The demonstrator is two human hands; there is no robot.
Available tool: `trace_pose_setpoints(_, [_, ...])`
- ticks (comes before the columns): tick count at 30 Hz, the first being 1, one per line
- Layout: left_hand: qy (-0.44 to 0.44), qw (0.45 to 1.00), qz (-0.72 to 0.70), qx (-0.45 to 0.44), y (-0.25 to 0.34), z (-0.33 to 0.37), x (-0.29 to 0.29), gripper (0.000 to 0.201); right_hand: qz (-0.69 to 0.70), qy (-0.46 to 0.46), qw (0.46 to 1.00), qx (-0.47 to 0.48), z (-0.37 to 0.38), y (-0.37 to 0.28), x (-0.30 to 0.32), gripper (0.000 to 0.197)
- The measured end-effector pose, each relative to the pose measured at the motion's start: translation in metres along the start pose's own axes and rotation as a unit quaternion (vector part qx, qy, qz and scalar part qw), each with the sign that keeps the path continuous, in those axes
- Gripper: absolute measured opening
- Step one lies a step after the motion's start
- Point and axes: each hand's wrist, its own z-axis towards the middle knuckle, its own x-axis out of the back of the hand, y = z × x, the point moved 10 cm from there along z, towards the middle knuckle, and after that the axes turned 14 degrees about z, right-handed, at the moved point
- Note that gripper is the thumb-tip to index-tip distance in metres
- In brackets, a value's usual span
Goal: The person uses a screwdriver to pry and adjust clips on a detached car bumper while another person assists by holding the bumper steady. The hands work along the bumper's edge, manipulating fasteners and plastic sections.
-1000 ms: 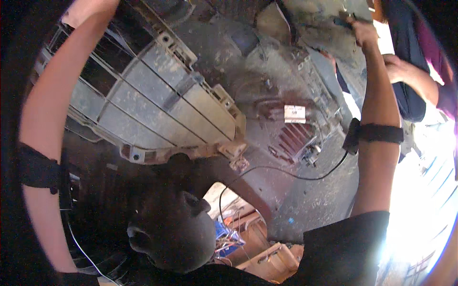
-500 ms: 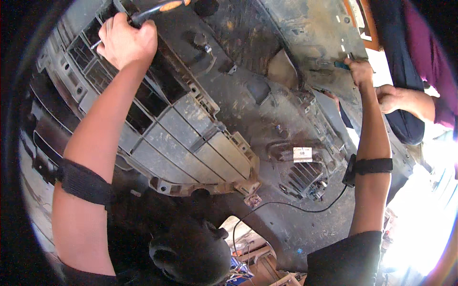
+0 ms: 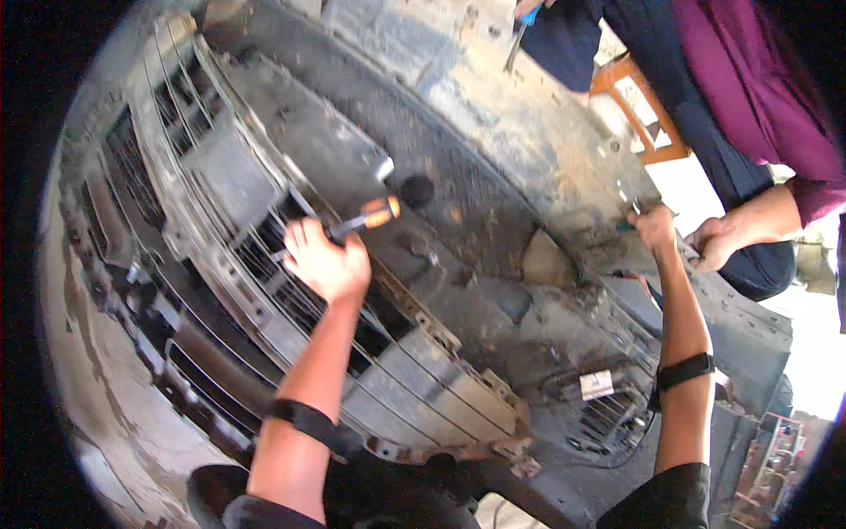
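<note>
My left hand (image 3: 328, 263) is curled over the slats of a dusty grille (image 3: 251, 291) on a large car bumper (image 3: 432, 388). In its grip, under the thumb, is a screwdriver (image 3: 381, 212) with an orange and black handle; the handle end sticks out toward the right and its thin shaft passes beneath the fingers. At the right, my right hand (image 3: 654, 227) is closed at the edge of a grey, dirt-stained panel (image 3: 564, 132). Beside its fingers shows a small teal piece (image 3: 625, 227), whose kind I cannot make out.
Another person in a maroon sleeve (image 3: 749, 97) grips the panel edge with one hand (image 3: 718, 241), close to my right forearm. Their other hand, at the top, holds a blue-handled tool (image 3: 525, 19). A brown wooden frame (image 3: 665, 152) stands behind; a metal rack (image 3: 767, 467) is at lower right.
The view has shifted, so more of the bumper and the other person shows. My left hand, with the screwdriver, sits lower and further right in view. My right hand keeps its hold at the panel edge.
</note>
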Motion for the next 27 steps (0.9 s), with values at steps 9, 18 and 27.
trace_pose_setpoints(9, [-0.034,0.999,-0.005,0.014,0.001,-0.001,0.001,0.035,0.026,0.03,0.998,0.042,-0.017,-0.019,0.01,0.034])
trace_pose_setpoints(18, [-0.023,1.0,-0.012,0.008,0.002,-0.001,0.001,0.035,0.048,0.033,0.998,0.016,-0.011,-0.009,0.007,0.035])
trace_pose_setpoints(27, [-0.008,1.0,-0.008,0.001,0.002,-0.001,0.001,0.033,0.037,0.011,0.999,-0.005,-0.009,-0.004,0.003,0.041])
